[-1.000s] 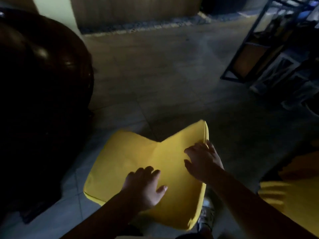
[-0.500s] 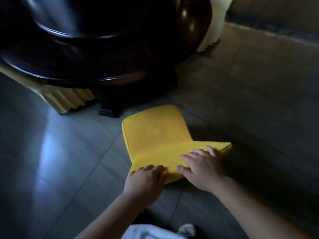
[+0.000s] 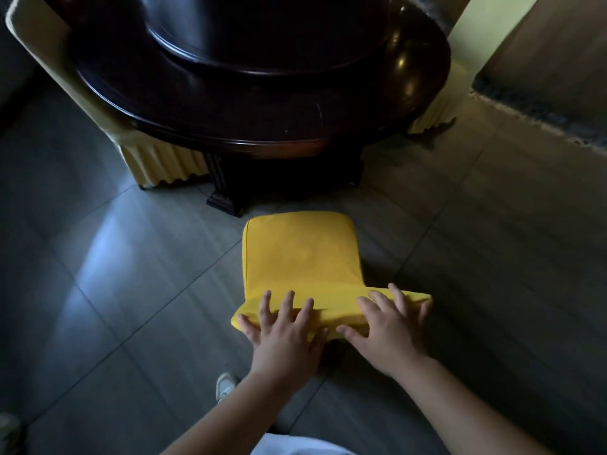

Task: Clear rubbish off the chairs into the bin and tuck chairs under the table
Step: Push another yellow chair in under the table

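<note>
both hands [image 3: 331, 336] atop yellow chair [image 3: 302, 261] back, apparently

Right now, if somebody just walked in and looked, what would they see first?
The bright yellow chair, in the middle of the dim grey floor. The left hand and the right hand lie with spread fingers on the top of its backrest, at the near edge. Just beyond its seat stands a big, dark, shiny round table, with another yellow-covered chair tucked under its left side.
</note>
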